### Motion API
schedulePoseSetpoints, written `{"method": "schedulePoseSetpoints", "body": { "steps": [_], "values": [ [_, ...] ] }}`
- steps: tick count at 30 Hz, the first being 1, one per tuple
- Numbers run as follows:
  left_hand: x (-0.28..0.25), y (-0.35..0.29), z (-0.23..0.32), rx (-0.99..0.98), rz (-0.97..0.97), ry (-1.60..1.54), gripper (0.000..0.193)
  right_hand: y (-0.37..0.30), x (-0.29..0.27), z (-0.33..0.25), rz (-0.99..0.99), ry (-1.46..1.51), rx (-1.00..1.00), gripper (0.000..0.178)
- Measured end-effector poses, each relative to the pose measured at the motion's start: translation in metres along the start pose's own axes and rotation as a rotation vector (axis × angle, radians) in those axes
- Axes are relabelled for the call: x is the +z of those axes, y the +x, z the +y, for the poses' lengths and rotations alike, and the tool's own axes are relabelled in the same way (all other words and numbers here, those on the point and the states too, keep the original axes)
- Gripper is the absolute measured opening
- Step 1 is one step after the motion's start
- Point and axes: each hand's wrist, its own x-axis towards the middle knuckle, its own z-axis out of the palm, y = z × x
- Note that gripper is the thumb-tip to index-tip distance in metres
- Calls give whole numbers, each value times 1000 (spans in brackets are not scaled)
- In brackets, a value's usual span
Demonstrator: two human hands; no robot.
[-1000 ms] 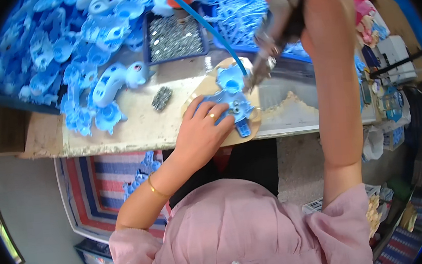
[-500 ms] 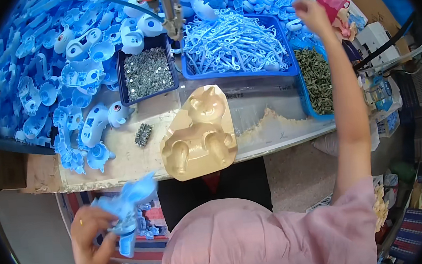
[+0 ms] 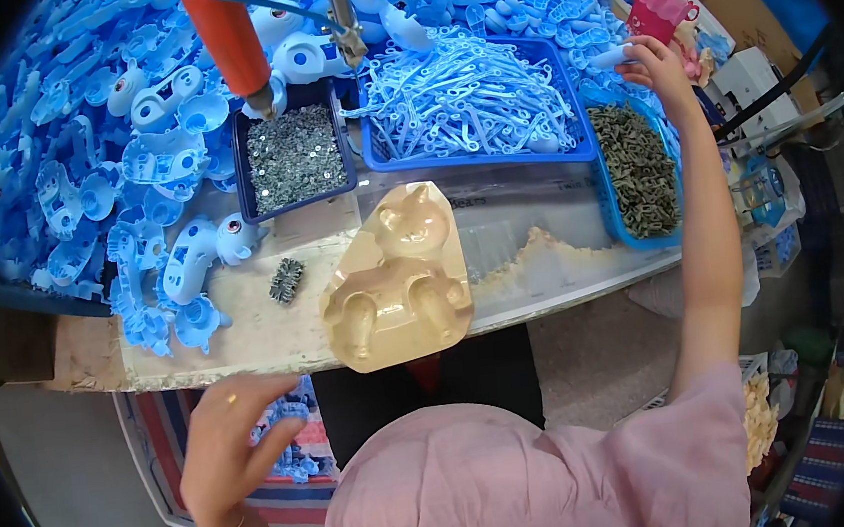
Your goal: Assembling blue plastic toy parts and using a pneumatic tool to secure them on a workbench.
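Blue plastic toy parts (image 3: 287,446) are seen low at the left, in a bin below the bench (image 3: 248,344) edge, just beside the left hand (image 3: 228,451). Half a second ago that hand was closed around an assembled blue piece; now it is empty, its fingers spread and relaxed above the bin, so the piece appears to have been dropped there and one cycle judged complete. Further right, the tan bear-shaped jig (image 3: 398,281) lies bare on the bench, where a second ago a blue part was being pressed into it under the screwdriver. The hanging screwdriver (image 3: 345,14) has been released and swings free above the tray of screws (image 3: 294,157). At the far right, the right hand (image 3: 656,67) has been stretched out beyond the tray of dark small parts (image 3: 640,169); its fingertips are pinched on a pale blue piece (image 3: 615,54), seemingly the next part for the jig.
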Motion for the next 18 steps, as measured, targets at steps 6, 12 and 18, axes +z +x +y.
{"method": "schedulePoseSetpoints", "body": {
  "steps": [6, 12, 18],
  "values": [
    [66, 99, 48, 268, 193, -342, 59, -132, 79, -86, -658, -16, -43, 22],
    [113, 139, 50, 303, 129, -178, 55, -176, 122, -106, -1024, 51, -159, 16],
    [103, 114, 33, 419, 270, -68, 46, -1, 49, 25, 29, -499, -252, 30]
  ]
}}
